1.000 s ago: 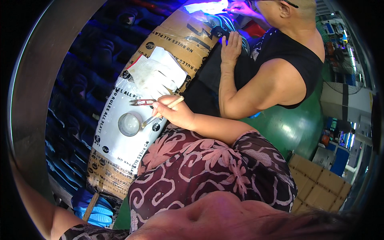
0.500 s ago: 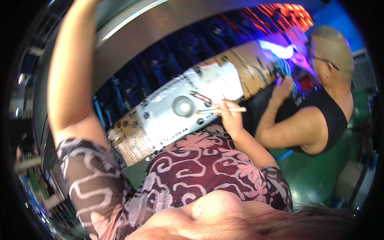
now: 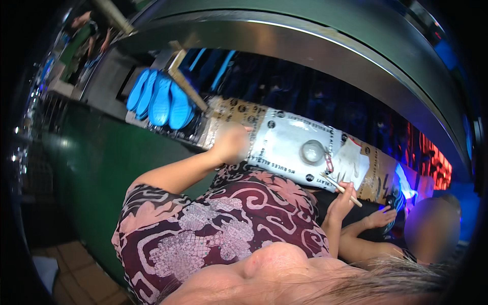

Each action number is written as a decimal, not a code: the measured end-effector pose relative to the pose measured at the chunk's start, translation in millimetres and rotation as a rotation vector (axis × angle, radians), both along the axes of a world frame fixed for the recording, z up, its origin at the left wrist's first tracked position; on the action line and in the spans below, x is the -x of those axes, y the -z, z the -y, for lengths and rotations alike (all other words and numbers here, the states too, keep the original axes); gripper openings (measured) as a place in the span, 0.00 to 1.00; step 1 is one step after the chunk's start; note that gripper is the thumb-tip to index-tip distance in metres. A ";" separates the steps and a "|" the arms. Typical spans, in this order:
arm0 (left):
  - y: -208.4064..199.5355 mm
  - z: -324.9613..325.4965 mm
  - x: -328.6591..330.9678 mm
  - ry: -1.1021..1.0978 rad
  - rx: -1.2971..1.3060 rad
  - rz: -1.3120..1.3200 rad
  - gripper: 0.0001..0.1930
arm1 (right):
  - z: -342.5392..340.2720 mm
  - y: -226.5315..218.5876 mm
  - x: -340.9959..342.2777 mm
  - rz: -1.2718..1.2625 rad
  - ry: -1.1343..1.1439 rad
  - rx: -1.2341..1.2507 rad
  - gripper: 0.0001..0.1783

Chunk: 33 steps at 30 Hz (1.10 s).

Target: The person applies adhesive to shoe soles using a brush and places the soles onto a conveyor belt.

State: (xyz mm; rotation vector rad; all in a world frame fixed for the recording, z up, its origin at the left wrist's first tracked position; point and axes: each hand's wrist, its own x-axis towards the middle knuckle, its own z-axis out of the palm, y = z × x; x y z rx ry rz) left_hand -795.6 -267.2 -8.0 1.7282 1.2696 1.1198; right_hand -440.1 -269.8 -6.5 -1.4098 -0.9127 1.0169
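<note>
My right hand is closed round the pale handle of a thin brush, whose tip points toward a round dish on the white sheet. My left hand is over the left end of the cardboard-covered bench. It is smeared, so I cannot make out its fingers or whether it holds anything. A red-handled tool, perhaps a cutter, lies just right of the dish. Beside that is a crumpled white cloth or glove. Printed tape runs over the cardboard and the white sheet.
Several blue shoe soles stand at the left end, next to a wooden bar. Behind the bench runs a dark belt under a long metal hood. A co-worker sits close on my right. Green floor lies left.
My left arm, raised past the top edge before, has come down to the bench's left end. The view has swung left, bringing the blue soles in. My right hand still holds the brush.
</note>
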 end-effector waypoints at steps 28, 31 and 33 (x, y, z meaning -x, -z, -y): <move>120.8 160.4 229.7 -1.073 0.792 0.984 0.26 | -0.8 24.3 10.3 -0.069 -0.061 0.015 0.19; 95.1 219.4 211.0 -0.852 0.981 0.784 0.32 | -0.3 31.8 6.7 -0.074 -0.088 0.023 0.19; 92.6 246.5 204.8 -0.731 1.081 0.747 0.35 | -6.2 35.4 11.7 -0.107 -0.094 0.042 0.19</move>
